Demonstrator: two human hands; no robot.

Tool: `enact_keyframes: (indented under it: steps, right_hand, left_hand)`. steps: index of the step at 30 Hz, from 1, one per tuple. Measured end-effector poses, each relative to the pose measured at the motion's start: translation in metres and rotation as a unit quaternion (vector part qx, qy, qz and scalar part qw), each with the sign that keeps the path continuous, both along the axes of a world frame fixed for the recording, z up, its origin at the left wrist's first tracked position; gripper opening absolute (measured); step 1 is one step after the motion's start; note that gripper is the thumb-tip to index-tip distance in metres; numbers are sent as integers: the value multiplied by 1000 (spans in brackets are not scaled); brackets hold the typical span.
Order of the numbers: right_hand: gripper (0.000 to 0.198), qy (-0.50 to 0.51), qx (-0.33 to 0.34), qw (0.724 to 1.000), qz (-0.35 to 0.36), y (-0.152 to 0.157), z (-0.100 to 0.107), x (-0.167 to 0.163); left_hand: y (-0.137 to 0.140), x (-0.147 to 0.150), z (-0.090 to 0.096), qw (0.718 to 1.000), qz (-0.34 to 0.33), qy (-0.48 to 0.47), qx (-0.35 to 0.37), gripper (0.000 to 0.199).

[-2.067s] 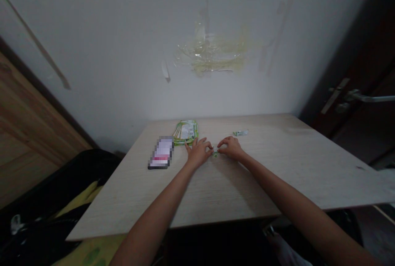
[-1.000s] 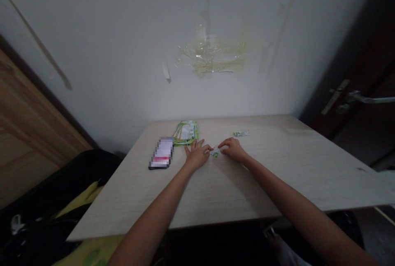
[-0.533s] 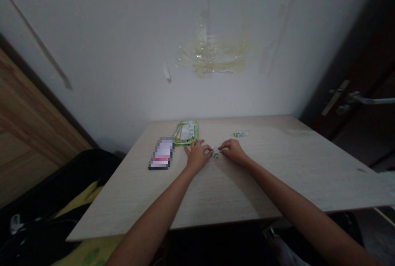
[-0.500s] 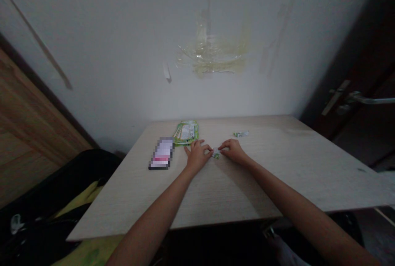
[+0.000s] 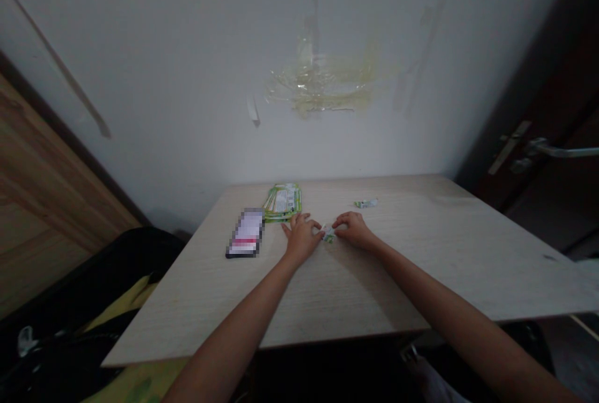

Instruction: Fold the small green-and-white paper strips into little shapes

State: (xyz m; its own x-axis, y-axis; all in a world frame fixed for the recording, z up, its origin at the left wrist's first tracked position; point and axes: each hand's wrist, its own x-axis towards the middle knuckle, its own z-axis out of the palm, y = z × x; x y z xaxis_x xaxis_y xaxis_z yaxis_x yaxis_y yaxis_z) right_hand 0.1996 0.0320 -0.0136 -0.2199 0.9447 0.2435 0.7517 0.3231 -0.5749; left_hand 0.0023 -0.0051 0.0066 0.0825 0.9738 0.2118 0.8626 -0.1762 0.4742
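Observation:
A small green-and-white packet piece (image 5: 329, 235) lies at the middle of the table, between my two hands. My left hand (image 5: 303, 237) pinches its left edge with thumb and forefinger, the other fingers spread toward a stack of green-and-white packets (image 5: 283, 201). From the other side, my right hand (image 5: 354, 229) has its fingertips closed on the packet piece's right edge. The piece looks crumpled or folded, and its print is too small to read.
A phone (image 5: 246, 232) with a blurred screen lies left of the stack. Another narrow green-and-white wrapper strip (image 5: 365, 203) rests toward the back right. The wooden table (image 5: 449, 247) meets a taped wall (image 5: 327, 88); a dark door with a handle (image 5: 556, 150) stands right.
Both hands stay nearly in place around the packet piece, with only slight finger shifts. The stack, phone and wrapper strip have not moved.

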Motion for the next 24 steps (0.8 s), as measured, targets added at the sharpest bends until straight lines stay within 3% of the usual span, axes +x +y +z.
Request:
enact_keyframes:
  steps: [13,24]
  right_hand:
    - [27,6,9,1000,1,3,-7,2]
    - [9,14,72,997,38,2,-12,5]
  left_hand:
    - [5,2,-5,998,2,-68,2,13]
    - [7,2,-5,996,2,-81,26,13]
